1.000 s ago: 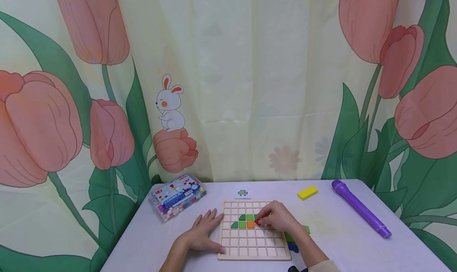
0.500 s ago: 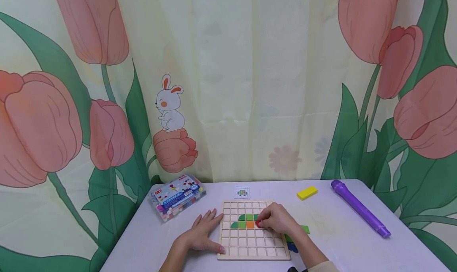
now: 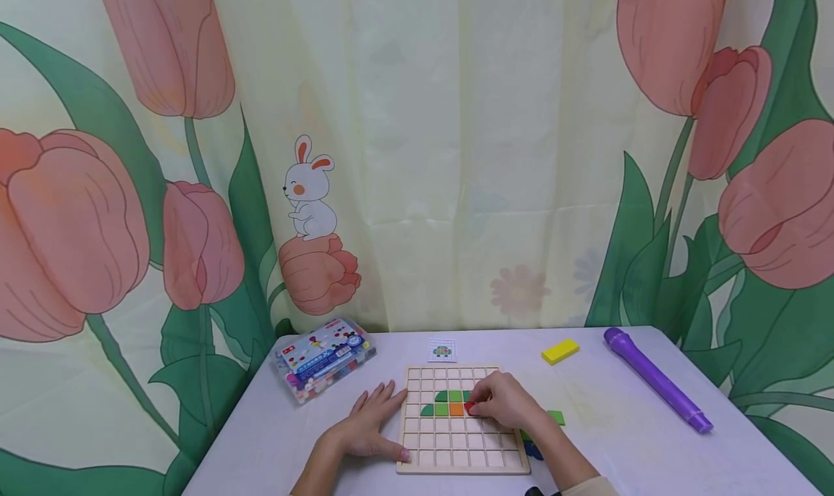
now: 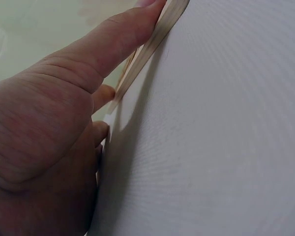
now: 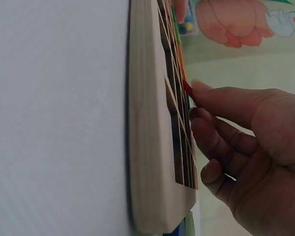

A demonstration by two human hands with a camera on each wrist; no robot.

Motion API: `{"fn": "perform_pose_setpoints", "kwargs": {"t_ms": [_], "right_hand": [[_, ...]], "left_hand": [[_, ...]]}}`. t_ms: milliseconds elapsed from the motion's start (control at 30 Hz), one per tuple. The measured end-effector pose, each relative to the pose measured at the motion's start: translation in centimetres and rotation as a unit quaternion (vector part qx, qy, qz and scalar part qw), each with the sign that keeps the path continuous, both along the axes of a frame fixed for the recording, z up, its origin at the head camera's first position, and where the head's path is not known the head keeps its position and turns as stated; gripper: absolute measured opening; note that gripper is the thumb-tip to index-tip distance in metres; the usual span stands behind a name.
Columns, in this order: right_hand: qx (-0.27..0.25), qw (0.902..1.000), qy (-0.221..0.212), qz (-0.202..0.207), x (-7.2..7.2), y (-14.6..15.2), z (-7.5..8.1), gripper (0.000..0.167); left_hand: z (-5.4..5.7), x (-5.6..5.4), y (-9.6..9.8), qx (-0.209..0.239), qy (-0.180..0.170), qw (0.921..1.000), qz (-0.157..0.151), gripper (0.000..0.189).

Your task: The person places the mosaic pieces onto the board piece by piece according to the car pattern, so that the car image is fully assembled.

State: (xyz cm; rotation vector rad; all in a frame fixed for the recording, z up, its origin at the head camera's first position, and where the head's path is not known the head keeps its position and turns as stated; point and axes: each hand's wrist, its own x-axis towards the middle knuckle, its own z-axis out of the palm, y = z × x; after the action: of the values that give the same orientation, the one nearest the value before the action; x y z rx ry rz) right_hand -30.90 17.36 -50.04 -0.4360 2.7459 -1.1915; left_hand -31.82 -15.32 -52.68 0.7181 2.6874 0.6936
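Note:
A wooden grid board point(image 3: 462, 463) lies on the table, with green tiles point(image 3: 442, 409) and an orange tile point(image 3: 457, 409) set in its cells. Just right of the orange tile, my right hand point(image 3: 504, 400) pinches a red tile point(image 3: 468, 408) between thumb and fingers. In the right wrist view that red tile point(image 5: 189, 91) stands tilted at the grid. My left hand point(image 3: 368, 427) is spread along the board's left edge, its thumb on the near left corner. The left wrist view shows the thumb point(image 4: 108, 44) against the wooden rim point(image 4: 152, 42).
Behind the board lies a small pattern card point(image 3: 442, 350). A clear case of colored beads point(image 3: 326, 358) stands back left. A yellow block point(image 3: 560, 351) and a purple microphone-shaped stick point(image 3: 658, 380) lie to the right. Green pieces point(image 3: 557, 417) and a blue piece point(image 3: 533, 450) sit partly under the right forearm.
My right hand has sunk slightly toward the board with the red tile, which has shifted a little at its cell. The left hand keeps its place.

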Motion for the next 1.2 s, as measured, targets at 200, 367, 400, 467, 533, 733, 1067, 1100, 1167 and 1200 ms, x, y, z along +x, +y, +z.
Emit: {"fn": "perform_pose_setpoints", "kwargs": {"t_ms": [200,367,400,467,533,733,1067,1100,1167,1200], "right_hand": [[0.008,0.9999,0.007,0.007,0.0,0.0,0.0,0.005],[0.015,0.9999,0.004,0.006,0.0,0.1,-0.1,0.004],[0.017,0.9998,0.004,0.005,0.0,0.1,-0.1,0.003],[0.021,0.9998,0.003,0.004,0.0,0.1,-0.1,0.003],[0.024,0.9997,0.007,0.007,-0.1,0.1,-0.1,0.004],[0.012,0.9998,0.012,0.011,-0.1,0.3,-0.1,0.004],[-0.006,0.9997,0.025,-0.005,0.2,1.5,1.1,0.022],[-0.004,0.9996,0.026,-0.011,0.2,1.7,1.2,0.024],[-0.005,0.9993,0.028,-0.025,0.3,2.1,1.6,0.025],[-0.003,0.9990,0.032,-0.030,0.3,2.3,1.7,0.026]], "left_hand": [[0.0,0.0,0.0,0.003,-0.003,1.0000,-0.002,0.116],[0.0,0.0,0.1,0.003,-0.002,1.0000,0.001,0.116],[0.0,0.1,0.1,0.002,-0.002,1.0000,0.002,0.116],[0.0,0.1,0.1,0.002,-0.002,1.0000,0.003,0.116],[0.0,0.1,0.1,0.001,-0.001,1.0000,0.004,0.115],[0.2,0.1,0.1,0.006,-0.004,1.0000,0.002,0.115],[0.3,0.1,0.0,0.009,-0.009,0.9999,0.000,0.115],[0.3,0.1,0.0,0.009,-0.008,0.9999,0.000,0.115],[0.3,0.1,0.0,0.010,-0.008,0.9999,-0.001,0.115],[0.3,0.1,-0.1,0.011,-0.007,0.9999,-0.002,0.115]]}}
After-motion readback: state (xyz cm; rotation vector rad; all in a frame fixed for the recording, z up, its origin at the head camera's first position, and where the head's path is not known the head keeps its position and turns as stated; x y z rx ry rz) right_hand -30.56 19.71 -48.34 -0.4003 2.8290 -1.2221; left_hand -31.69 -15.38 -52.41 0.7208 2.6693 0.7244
